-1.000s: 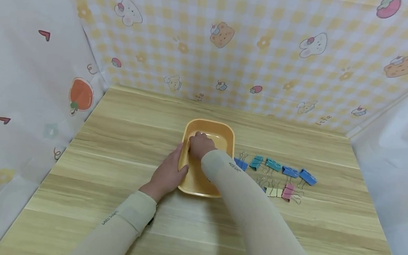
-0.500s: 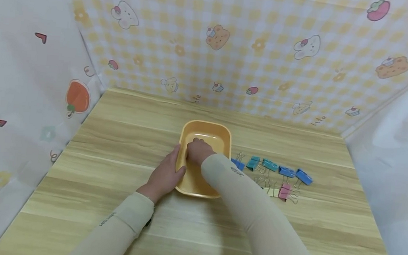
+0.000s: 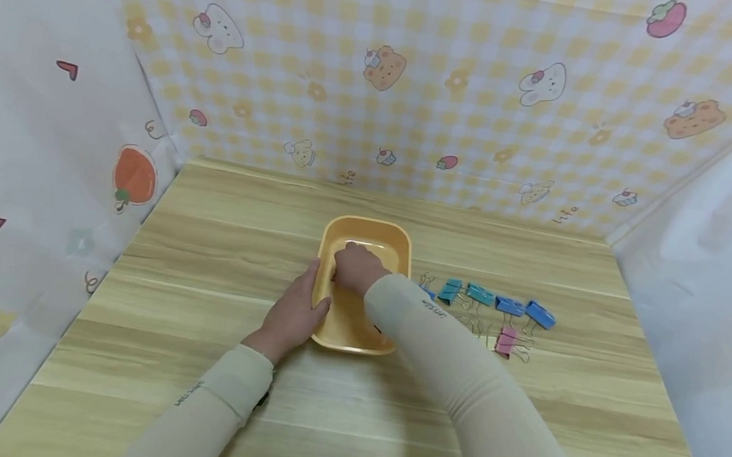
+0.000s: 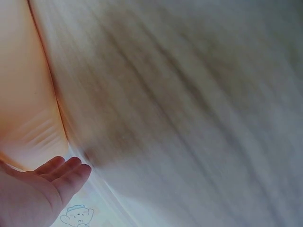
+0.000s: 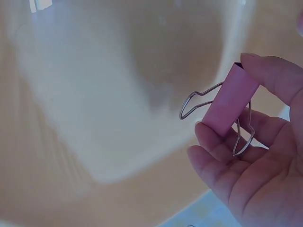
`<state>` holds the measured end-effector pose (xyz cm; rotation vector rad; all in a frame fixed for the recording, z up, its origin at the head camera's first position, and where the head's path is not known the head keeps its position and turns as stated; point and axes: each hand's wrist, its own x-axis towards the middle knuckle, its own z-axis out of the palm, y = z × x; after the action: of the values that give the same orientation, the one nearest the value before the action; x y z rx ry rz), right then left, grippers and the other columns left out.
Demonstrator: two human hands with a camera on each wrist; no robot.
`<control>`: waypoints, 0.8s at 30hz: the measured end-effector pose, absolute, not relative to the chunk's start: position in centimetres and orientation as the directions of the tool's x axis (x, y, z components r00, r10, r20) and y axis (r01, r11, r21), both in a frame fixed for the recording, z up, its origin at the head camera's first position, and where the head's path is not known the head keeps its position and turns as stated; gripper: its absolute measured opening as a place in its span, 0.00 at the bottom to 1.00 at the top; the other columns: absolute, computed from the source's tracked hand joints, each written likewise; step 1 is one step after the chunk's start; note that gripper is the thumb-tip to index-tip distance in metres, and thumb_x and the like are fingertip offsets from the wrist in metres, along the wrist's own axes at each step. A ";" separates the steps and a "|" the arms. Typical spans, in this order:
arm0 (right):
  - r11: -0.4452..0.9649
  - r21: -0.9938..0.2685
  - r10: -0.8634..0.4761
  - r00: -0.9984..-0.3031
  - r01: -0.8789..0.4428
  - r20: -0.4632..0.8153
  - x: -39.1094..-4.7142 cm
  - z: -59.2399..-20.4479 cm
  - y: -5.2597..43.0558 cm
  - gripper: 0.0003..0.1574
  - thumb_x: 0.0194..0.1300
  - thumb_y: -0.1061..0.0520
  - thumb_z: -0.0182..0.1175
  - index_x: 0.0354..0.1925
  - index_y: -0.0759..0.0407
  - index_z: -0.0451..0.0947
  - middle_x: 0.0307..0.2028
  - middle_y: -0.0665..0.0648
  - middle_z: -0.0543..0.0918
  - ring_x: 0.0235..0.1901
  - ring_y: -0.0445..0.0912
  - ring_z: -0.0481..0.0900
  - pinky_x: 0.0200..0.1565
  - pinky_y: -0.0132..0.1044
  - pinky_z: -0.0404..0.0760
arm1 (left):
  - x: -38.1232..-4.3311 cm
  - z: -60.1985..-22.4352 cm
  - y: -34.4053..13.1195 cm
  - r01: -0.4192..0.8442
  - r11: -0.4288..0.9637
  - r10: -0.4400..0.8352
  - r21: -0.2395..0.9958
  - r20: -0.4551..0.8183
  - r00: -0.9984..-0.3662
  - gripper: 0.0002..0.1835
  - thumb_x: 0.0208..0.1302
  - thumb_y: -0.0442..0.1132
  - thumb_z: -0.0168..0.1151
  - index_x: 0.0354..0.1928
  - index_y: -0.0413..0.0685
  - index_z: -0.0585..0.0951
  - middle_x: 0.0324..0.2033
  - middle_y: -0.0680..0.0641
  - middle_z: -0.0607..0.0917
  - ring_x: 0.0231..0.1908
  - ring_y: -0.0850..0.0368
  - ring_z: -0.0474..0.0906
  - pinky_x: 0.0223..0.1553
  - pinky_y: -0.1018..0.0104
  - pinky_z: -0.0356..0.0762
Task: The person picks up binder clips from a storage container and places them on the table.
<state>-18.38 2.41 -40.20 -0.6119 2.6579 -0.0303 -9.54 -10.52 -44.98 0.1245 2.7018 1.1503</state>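
Observation:
A yellow tray sits mid-table. My right hand is inside it, pinching a pink binder clip between thumb and fingers just above the tray floor. In the head view the hand hides the clip. My left hand lies against the tray's left wall, its fingers fairly straight and the thumb on the rim. Right of the tray is a row of teal and blue binder clips, with a pink clip in front of them.
Patterned sheets wall in the wooden table at the back, left and right. Bare wood lies left of the tray and along the near edge.
Both hands stay at the tray, the right one still inside it. Only the view has shifted a little.

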 end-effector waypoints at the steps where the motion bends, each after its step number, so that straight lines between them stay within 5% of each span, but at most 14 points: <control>1: 0.902 -0.114 -0.426 -0.821 -0.416 -0.380 -18.4 -40.0 2.4 0.12 0.68 0.52 0.57 0.41 0.57 0.81 0.58 0.62 0.75 0.47 0.50 0.74 0.38 0.38 0.77 | -9.6 -45.0 -10.5 -0.002 0.694 0.156 0.720 -0.152 -0.976 0.41 0.69 0.48 0.51 0.77 0.47 0.44 0.71 0.35 0.60 0.69 0.39 0.57 0.67 0.44 0.59; 9: 0.881 -0.126 -0.472 -0.828 -0.456 -0.302 -17.7 -37.7 2.8 0.10 0.65 0.53 0.60 0.41 0.58 0.79 0.42 0.56 0.76 0.40 0.47 0.74 0.37 0.37 0.79 | -9.7 -45.1 -10.5 -0.008 0.708 0.147 0.706 -0.159 -0.976 0.41 0.69 0.47 0.52 0.76 0.46 0.44 0.71 0.34 0.60 0.70 0.38 0.57 0.67 0.43 0.59; 16: 0.858 -0.146 -0.513 -0.815 -0.492 -0.270 -17.3 -36.1 3.6 0.11 0.65 0.55 0.59 0.43 0.59 0.79 0.44 0.57 0.77 0.40 0.46 0.74 0.41 0.36 0.79 | -9.5 -45.1 -10.5 -0.001 0.701 0.150 0.713 -0.149 -0.977 0.41 0.70 0.48 0.51 0.76 0.46 0.44 0.71 0.34 0.59 0.70 0.38 0.56 0.67 0.43 0.58; 24: 0.847 -0.164 -0.531 -0.818 -0.506 -0.219 -17.0 -35.0 4.7 0.22 0.64 0.55 0.61 0.55 0.63 0.76 0.53 0.61 0.77 0.50 0.50 0.76 0.52 0.38 0.78 | -9.6 -45.1 -10.4 0.000 0.704 0.149 0.710 -0.148 -0.978 0.41 0.70 0.48 0.50 0.76 0.45 0.43 0.70 0.33 0.60 0.69 0.37 0.56 0.68 0.43 0.57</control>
<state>-17.03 4.72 -35.01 -0.7917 2.7680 -0.1421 -9.58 -10.39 -45.12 0.1202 2.7177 1.1318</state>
